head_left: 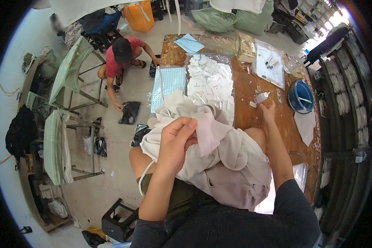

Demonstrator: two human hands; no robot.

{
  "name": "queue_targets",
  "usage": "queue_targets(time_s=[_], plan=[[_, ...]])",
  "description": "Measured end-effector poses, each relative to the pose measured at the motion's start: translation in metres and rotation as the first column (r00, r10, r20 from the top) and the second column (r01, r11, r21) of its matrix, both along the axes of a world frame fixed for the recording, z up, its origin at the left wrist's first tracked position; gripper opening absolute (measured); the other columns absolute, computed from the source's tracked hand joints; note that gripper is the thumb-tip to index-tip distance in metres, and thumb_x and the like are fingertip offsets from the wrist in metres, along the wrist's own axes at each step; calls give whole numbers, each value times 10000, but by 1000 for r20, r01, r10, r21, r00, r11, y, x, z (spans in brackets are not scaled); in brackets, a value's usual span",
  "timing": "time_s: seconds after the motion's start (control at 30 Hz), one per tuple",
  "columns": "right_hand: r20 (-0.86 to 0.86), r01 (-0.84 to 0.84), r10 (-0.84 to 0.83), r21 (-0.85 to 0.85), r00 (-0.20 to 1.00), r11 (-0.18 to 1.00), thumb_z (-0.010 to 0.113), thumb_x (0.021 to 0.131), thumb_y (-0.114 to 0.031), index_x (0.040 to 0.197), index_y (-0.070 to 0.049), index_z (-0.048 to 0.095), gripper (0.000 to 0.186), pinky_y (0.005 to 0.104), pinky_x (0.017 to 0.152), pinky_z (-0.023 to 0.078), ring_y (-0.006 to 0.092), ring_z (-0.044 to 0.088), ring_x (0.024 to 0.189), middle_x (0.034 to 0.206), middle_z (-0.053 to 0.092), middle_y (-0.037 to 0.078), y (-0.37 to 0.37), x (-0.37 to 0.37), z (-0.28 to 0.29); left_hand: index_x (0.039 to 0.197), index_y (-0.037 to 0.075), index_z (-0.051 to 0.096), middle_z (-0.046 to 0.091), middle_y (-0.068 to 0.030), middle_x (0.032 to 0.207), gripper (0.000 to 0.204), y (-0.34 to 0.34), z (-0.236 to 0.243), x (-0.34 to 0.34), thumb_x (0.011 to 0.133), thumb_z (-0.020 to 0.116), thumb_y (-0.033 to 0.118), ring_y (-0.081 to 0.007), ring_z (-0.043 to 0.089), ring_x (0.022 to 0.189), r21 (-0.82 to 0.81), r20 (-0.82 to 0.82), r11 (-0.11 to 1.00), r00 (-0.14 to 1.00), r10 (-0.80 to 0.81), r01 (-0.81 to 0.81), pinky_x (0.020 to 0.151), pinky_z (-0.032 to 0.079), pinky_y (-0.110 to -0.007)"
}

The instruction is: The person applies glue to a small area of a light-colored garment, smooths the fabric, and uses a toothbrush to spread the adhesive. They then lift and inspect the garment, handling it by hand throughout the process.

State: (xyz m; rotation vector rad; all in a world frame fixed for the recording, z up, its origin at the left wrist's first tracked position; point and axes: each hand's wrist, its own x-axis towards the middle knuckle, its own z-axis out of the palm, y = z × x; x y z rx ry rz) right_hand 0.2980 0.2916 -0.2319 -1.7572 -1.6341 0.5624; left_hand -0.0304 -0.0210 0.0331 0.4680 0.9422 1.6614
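The left hand [177,140] pinches an edge of smooth cloth [246,151], fingertips partly hidden behind it. Off-white and dusty pink, the cloth bunches in soft folds over the thighs [139,160]. The right hand [269,111] meets a small whitish bottle [261,97], grip unclear, above the scuffed wooden table [246,82].
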Motion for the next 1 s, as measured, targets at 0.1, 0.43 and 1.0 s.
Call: queue_targets(time_s=[0.1, 0.43, 1.0], plan=[[-84, -215, 209, -77, 974, 974, 742, 788, -254, 1332, 34, 460, 677, 400, 912, 472, 297, 605, 1075, 1190, 603, 225, -38, -4, 30, 984, 12, 642, 664, -39, 883, 186, -8, -4, -4, 976, 559, 178, -106, 638, 790, 10, -1, 1000, 1000, -11, 11, 737, 530, -255], [127, -315, 326, -101, 937, 944, 673, 859, -322, 1208, 23, 570, 501, 382, 814, 506, 303, 646, 943, 1051, 654, 209, -96, -18, 56, 1041, -9, 643, 669, -46, 928, 219, -29, -10, -4, 987, 539, 176, -106, 633, 832, 43, -88, 999, 996, -27, 31, 774, 522, -260], [220, -260, 319, -261, 922, 930, 634, 852, -427, 1145, -70, 645, 462, 398, 812, 508, 311, 662, 934, 983, 692, 165, -101, -24, 64, 986, -4, 630, 654, -35, 903, 197, -25, -7, 3, 990, 528, 165, -96, 621, 807, 59, -66, 998, 998, 15, -11, 763, 510, -249]])
